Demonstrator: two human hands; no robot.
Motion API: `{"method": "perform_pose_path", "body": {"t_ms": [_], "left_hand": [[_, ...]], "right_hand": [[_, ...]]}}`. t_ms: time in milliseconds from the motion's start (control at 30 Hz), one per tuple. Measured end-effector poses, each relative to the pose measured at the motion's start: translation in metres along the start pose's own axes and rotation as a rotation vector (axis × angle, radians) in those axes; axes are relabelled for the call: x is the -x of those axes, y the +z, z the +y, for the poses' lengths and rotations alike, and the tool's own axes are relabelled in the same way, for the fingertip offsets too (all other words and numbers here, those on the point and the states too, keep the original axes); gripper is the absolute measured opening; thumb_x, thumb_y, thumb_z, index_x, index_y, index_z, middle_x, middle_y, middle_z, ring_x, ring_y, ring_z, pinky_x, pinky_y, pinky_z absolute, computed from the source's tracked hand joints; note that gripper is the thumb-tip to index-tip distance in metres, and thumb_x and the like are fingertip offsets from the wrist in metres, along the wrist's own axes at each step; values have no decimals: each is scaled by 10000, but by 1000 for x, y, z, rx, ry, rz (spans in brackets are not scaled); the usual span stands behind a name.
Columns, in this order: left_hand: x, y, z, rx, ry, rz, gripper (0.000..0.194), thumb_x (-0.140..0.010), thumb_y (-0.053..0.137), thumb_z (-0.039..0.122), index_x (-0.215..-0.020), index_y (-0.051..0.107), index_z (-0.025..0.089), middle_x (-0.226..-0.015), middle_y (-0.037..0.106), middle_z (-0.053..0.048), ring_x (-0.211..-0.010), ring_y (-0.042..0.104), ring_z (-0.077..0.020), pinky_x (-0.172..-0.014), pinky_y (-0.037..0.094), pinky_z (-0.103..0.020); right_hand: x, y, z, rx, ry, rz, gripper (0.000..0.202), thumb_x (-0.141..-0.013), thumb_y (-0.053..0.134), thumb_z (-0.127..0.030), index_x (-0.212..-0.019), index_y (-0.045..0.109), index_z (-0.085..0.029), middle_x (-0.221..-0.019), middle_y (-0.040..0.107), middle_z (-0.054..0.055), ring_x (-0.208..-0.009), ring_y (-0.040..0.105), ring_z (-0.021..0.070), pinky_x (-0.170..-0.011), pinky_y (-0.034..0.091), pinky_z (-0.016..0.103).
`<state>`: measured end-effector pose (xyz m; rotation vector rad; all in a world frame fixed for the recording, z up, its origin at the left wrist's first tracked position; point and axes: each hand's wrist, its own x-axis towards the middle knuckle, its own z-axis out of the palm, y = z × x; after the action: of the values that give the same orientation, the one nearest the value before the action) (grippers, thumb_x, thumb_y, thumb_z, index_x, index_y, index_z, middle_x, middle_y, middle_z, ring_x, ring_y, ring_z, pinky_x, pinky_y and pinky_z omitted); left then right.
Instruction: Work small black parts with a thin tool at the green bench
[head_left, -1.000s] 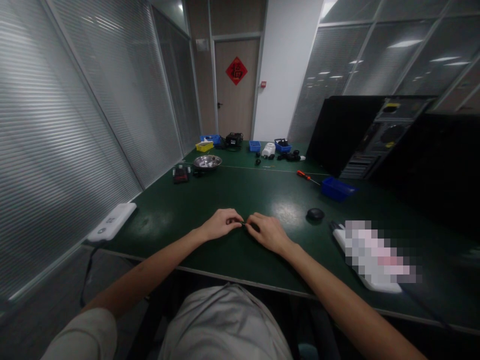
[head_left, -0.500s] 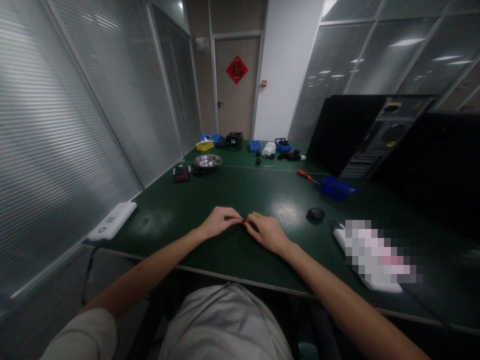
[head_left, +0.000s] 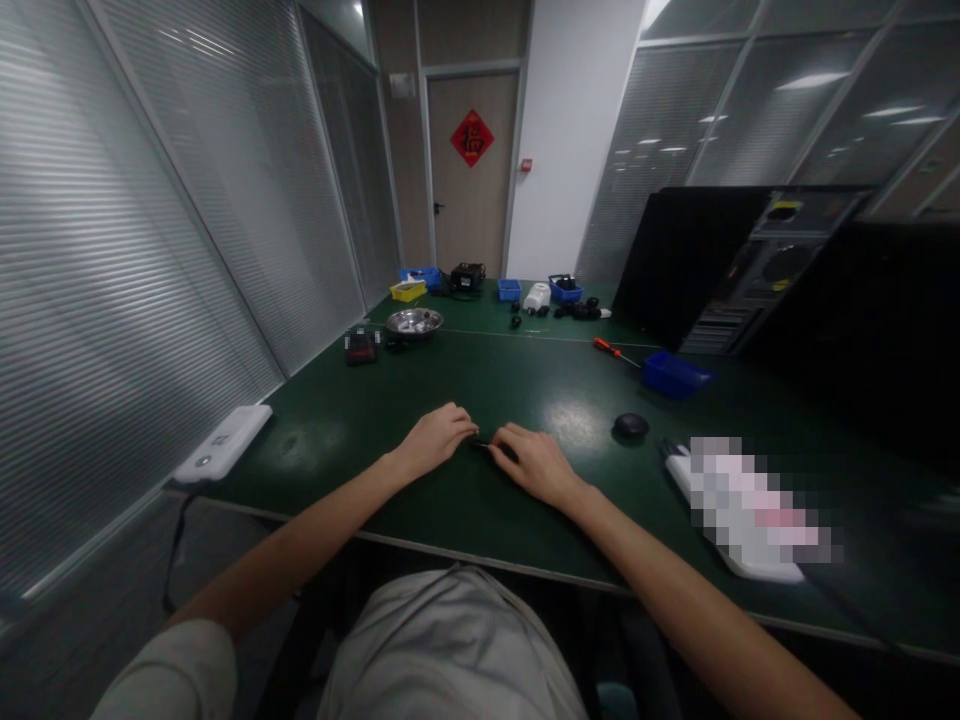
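Both hands meet at mid-table: my left hand and right hand pinch a small dark part between their fingertips, low over the green table. Its long axis seems to run left to right, from one hand to the other. Neither hand is nearer. Fingers are curled closed on it; I can't make out what it is.

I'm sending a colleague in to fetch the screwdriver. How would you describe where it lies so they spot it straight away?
On the long green table, look past the person's right hand toward the black computer tower. Beside the nearest blue bin, on its left, lies the screwdriver. Its orange-red handle is the only one of that colour on the table.
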<state>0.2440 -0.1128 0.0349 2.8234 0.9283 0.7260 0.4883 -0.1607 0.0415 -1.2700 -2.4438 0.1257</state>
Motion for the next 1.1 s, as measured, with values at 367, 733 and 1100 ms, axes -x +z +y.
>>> {"method": "perform_pose_path", "body": {"t_ms": [367,733,1100], "left_hand": [[0,-7,4,215,-26,-24,199,-1014,580,281,-1170,692,226,-1197,680,-72,-1170,588,-217,-1035,483,-385],[46,-36,-109,-7,-295,-33,330,-1040,470,318,-1305,637,215,-1291,671,-91,-1200,617,-230,-1075,469,-401],[162,-108,-235,-408,-941,146,415,-927,484,277,-1228,729,131,-1249,726,-137,-1191,642,-320,-1080,459,-434]], "right_hand": [[2,-5,2,-76,22,11,203,-1068,491,-368,-1033,642,-237,-990,667,18,-796,630,151,-689,384,268],[2,-5,4,-98,36,12,204,-1064,496,-372,-1013,643,-239,-976,666,15,-775,619,147,-664,372,264],[3,-5,5,-110,37,10,215,-1068,490,-380,-1021,644,-238,-1001,675,17,-801,632,152,-698,399,265]]}}
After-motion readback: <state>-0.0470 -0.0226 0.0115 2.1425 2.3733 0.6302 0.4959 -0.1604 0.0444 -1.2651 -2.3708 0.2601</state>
